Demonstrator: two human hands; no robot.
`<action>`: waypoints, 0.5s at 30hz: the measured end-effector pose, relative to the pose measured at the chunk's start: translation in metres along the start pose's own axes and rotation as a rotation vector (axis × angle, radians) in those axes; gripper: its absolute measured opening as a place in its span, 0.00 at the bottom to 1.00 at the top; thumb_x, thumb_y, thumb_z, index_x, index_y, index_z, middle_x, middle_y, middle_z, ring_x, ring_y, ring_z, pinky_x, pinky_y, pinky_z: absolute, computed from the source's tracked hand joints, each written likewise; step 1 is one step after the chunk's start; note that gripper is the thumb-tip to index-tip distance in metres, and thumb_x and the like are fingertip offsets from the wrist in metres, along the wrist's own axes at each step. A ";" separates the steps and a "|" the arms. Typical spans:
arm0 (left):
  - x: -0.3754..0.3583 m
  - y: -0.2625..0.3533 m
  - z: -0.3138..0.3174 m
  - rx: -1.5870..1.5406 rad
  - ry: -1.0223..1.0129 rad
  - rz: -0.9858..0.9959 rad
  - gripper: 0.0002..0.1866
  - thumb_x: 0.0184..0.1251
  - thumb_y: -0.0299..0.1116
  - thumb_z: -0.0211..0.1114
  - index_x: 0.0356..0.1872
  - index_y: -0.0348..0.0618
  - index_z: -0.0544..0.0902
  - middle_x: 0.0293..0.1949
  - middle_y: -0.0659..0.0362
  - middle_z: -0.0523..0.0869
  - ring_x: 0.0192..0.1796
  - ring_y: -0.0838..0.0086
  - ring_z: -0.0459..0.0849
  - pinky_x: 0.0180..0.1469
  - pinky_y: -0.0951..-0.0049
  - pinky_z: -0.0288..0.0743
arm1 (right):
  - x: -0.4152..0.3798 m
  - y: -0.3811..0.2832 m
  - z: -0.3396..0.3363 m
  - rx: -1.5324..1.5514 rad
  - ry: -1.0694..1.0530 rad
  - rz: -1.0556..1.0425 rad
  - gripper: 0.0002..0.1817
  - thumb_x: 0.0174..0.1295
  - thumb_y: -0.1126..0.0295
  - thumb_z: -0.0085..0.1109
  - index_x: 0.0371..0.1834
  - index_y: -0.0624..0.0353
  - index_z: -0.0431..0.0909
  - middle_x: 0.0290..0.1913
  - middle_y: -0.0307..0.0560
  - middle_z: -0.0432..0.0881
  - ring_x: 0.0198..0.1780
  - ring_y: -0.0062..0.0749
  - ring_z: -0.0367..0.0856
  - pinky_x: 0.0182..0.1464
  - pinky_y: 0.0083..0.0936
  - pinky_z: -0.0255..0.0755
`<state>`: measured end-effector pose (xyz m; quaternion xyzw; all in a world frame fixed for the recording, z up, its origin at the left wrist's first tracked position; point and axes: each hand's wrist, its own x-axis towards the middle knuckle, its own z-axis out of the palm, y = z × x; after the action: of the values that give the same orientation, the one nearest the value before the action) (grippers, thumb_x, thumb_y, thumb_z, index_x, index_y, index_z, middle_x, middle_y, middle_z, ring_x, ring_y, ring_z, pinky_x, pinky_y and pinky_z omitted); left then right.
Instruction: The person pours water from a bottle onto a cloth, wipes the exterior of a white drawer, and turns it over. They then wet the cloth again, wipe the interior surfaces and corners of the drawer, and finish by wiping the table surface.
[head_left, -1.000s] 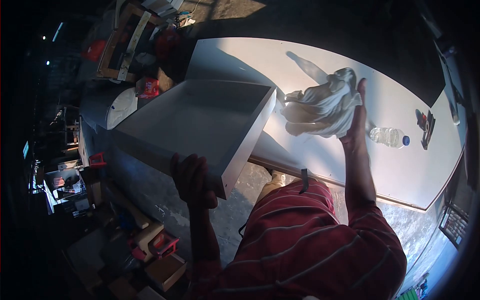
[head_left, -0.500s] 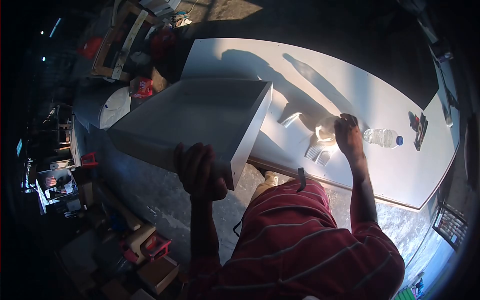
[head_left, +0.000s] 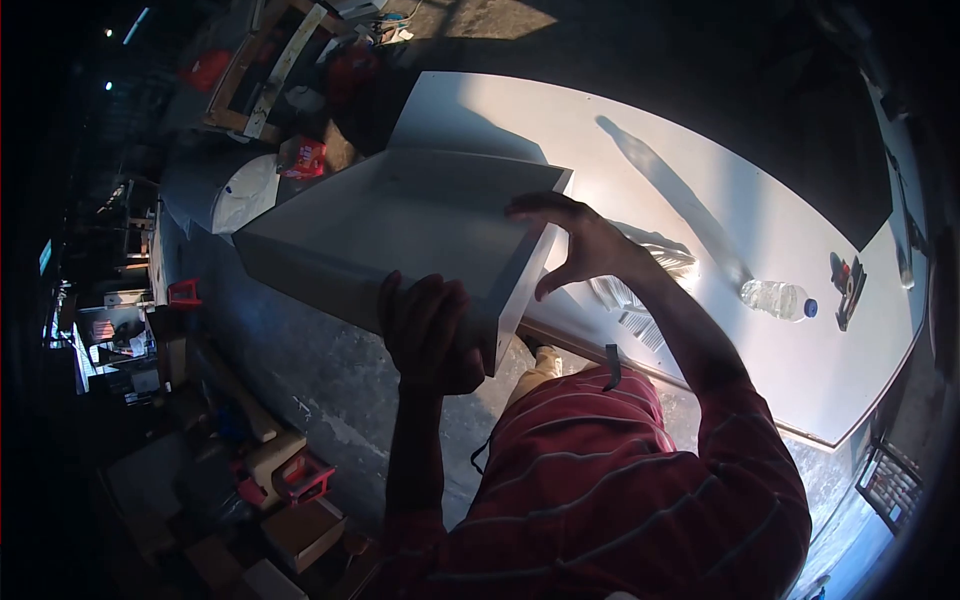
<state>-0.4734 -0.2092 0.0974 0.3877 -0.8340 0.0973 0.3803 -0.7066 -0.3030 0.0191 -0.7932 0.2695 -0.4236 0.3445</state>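
My left hand grips the near corner of a shallow white box, its fingers wrapped over the front wall. The box is held tilted, with its flat inside facing up and its far part overlapping the table. At its right-hand wall is my right hand, fingers and thumb spread in a wide curve around the edge. Behind that wrist, shiny ribbed pieces lie on the white table, partly hidden by my forearm.
A clear water bottle with a blue cap lies on its side on the table. Right of it is a dark hand tool. A wooden frame and red pack stand beyond the box. Cardboard boxes sit on the floor at lower left.
My right hand has moved left from the tabletop near the shiny pieces to the box's right wall, and its fingers have spread. The left hand keeps its hold on the box.
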 end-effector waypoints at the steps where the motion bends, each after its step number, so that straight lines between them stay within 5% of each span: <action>1: 0.000 0.001 0.000 -0.010 -0.006 -0.003 0.23 0.59 0.43 0.48 0.45 0.38 0.82 0.46 0.51 0.83 0.51 0.58 0.82 0.64 0.41 0.62 | 0.006 -0.003 0.004 0.193 -0.054 -0.056 0.42 0.32 0.48 0.80 0.52 0.58 0.77 0.50 0.52 0.78 0.49 0.42 0.79 0.54 0.38 0.75; 4: 0.002 0.002 0.001 -0.015 0.008 -0.013 0.22 0.58 0.43 0.49 0.46 0.40 0.81 0.46 0.53 0.82 0.50 0.58 0.82 0.64 0.41 0.61 | 0.011 0.002 0.021 0.108 -0.138 -0.147 0.36 0.29 0.47 0.81 0.41 0.58 0.81 0.38 0.48 0.82 0.40 0.44 0.82 0.45 0.33 0.75; 5: 0.004 0.001 0.000 -0.005 0.013 -0.016 0.22 0.58 0.43 0.49 0.46 0.40 0.81 0.46 0.53 0.82 0.50 0.58 0.82 0.64 0.41 0.61 | 0.012 0.003 0.027 0.137 -0.019 -0.203 0.33 0.26 0.46 0.82 0.32 0.59 0.82 0.30 0.46 0.82 0.34 0.43 0.82 0.36 0.30 0.73; 12: 0.021 -0.010 -0.007 -0.033 -0.027 0.005 0.22 0.59 0.43 0.49 0.46 0.41 0.81 0.47 0.53 0.82 0.51 0.59 0.81 0.65 0.42 0.61 | 0.030 0.004 0.025 0.111 -0.007 -0.300 0.33 0.25 0.47 0.82 0.29 0.59 0.80 0.26 0.45 0.80 0.28 0.42 0.81 0.30 0.30 0.72; 15: 0.033 -0.021 -0.012 -0.036 -0.051 0.016 0.22 0.60 0.44 0.48 0.47 0.41 0.81 0.47 0.52 0.82 0.52 0.57 0.80 0.65 0.43 0.61 | 0.037 0.010 0.030 0.167 -0.079 -0.155 0.31 0.25 0.48 0.83 0.25 0.60 0.79 0.25 0.46 0.80 0.27 0.42 0.82 0.29 0.32 0.72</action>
<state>-0.4649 -0.2373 0.1267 0.3765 -0.8481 0.0754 0.3651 -0.6641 -0.3258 0.0171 -0.7963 0.1576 -0.4383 0.3860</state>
